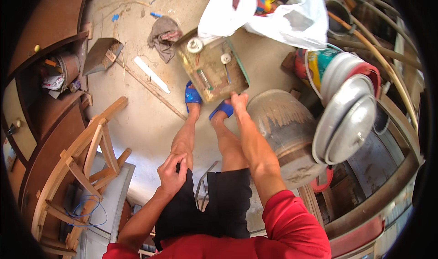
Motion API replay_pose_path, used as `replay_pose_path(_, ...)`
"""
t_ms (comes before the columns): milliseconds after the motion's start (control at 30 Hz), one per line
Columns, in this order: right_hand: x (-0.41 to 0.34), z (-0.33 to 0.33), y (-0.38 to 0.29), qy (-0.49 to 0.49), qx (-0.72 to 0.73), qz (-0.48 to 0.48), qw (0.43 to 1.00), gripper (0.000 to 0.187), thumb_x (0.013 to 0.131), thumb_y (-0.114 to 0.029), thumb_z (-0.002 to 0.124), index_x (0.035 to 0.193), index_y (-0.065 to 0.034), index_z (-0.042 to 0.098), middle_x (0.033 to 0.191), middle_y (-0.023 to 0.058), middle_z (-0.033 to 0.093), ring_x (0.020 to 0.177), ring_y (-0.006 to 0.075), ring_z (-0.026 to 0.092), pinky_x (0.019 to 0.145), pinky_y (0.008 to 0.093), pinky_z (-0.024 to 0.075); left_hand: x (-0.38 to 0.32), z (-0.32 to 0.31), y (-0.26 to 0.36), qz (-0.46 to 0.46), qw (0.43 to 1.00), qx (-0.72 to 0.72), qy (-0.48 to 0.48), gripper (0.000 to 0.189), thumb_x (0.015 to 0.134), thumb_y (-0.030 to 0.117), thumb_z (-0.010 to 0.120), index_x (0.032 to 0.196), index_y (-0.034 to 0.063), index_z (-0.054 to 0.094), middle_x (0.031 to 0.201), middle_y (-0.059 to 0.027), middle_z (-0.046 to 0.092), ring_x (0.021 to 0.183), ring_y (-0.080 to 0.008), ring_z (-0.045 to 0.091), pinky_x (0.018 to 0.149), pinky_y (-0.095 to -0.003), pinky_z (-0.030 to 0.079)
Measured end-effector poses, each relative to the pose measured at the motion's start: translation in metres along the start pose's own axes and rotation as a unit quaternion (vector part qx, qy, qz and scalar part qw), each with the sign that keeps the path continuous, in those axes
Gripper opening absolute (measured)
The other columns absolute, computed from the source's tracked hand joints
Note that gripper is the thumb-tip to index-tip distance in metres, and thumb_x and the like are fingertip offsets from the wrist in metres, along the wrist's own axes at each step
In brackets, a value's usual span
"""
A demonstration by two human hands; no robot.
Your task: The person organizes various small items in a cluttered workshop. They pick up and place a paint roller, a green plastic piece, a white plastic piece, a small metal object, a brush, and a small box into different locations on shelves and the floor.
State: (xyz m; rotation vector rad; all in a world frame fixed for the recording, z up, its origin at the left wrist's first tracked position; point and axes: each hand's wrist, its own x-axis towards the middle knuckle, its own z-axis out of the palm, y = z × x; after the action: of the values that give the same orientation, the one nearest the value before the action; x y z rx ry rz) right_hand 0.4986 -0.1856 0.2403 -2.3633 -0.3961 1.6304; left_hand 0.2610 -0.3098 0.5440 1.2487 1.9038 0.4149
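Note:
My right hand [239, 100] is closed on the near corner of a worn, shallow rectangular box [219, 71] that rests in front of my slippers. Inside the box lie a white roll [195, 45], a smaller white roll [226, 58], a green-edged strip [204, 79] and a thin blue-tipped piece [228, 73]. My left hand [174, 171] is curled at my left knee, just above the black shorts [205, 207]. Something dark shows between its fingers; whether it is an object or the shorts behind is unclear.
A white plastic bag [291, 30] with mixed things overlaps the box's far side. A large jar [280, 122] and aluminium lids [352, 125] crowd the right. To the left are a wooden frame [78, 139], a long-handled dustpan [102, 55], a white strip [151, 75] and a grey rag [164, 33].

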Motion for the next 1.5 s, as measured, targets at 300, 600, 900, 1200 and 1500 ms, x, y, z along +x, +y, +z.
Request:
replay_pose_path(300, -0.326, -0.191, -0.065, -0.085, 0.022, 0.005, 0.996, 0.025, 0.089, -0.009, 0.068, 0.098, 0.0149, 0.072, 0.083, 0.0226, 0.076, 0.063, 0.0276, 0.076, 0.052, 0.0350, 0.0625, -0.087, -0.063, 0.061, -0.285, 0.912, -0.280, -0.094, 0.065, 0.097, 0.025, 0.077, 0.151, 0.0013, 0.050, 0.125, -0.0176, 0.071, 0.104, -0.0257, 0.073, 0.087, -0.0412, 0.058)
replay_pose_path(600, -0.636, -0.338, -0.131, -0.130, 0.025, -0.078, 0.988, 0.028, 0.090, -0.011, 0.067, 0.097, 0.0157, 0.071, 0.083, 0.0212, 0.076, 0.064, 0.0258, 0.077, 0.048, 0.0327, 0.0576, -0.183, -0.252, 0.282, -0.185, 0.847, -0.460, -0.194, 0.085, 0.092, 0.024, 0.072, 0.161, 0.0073, 0.027, 0.147, -0.0177, 0.052, 0.133, -0.0314, 0.057, 0.100, -0.0549, 0.056)
replay_pose_path(900, -0.839, -0.410, -0.186, 0.207, -0.282, -0.376, 0.858, 0.043, 0.093, -0.042, 0.077, 0.101, -0.0002, 0.073, 0.090, 0.0132, 0.075, 0.082, 0.0285, 0.076, 0.070, 0.0354, 0.0562, -0.273, -0.332, 0.369, -0.155, 0.817, -0.527, -0.176, 0.029, 0.091, 0.008, 0.061, 0.119, 0.0036, 0.058, 0.107, -0.0074, 0.065, 0.100, -0.0224, 0.067, 0.095, -0.0547, 0.061)
replay_pose_path(1200, -0.912, -0.337, -0.210, 0.054, -0.269, -0.668, 0.692, 0.035, 0.079, -0.024, 0.085, 0.105, -0.0072, 0.069, 0.098, 0.0118, 0.064, 0.097, 0.0348, 0.066, 0.084, 0.0461, 0.0564, -0.309, -0.362, 0.390, -0.121, 0.778, -0.592, -0.173, 0.022, 0.091, 0.004, 0.062, 0.113, 0.0031, 0.066, 0.101, -0.0062, 0.069, 0.094, -0.0184, 0.069, 0.086, -0.0448, 0.065)
replay_pose_path(1500, -0.866, -0.358, -0.209, -0.027, -0.333, -0.585, 0.739, 0.039, 0.081, -0.033, 0.079, 0.103, -0.0029, 0.068, 0.104, 0.0180, 0.070, 0.108, 0.0371, 0.068, 0.087, 0.0498, 0.0561, -0.306, -0.328, 0.383, -0.170, 0.763, -0.601, -0.168, 0.005, 0.090, 0.002, 0.063, 0.094, 0.0017, 0.068, 0.102, -0.0101, 0.069, 0.103, -0.0272, 0.067, 0.102, -0.0528, 0.057)
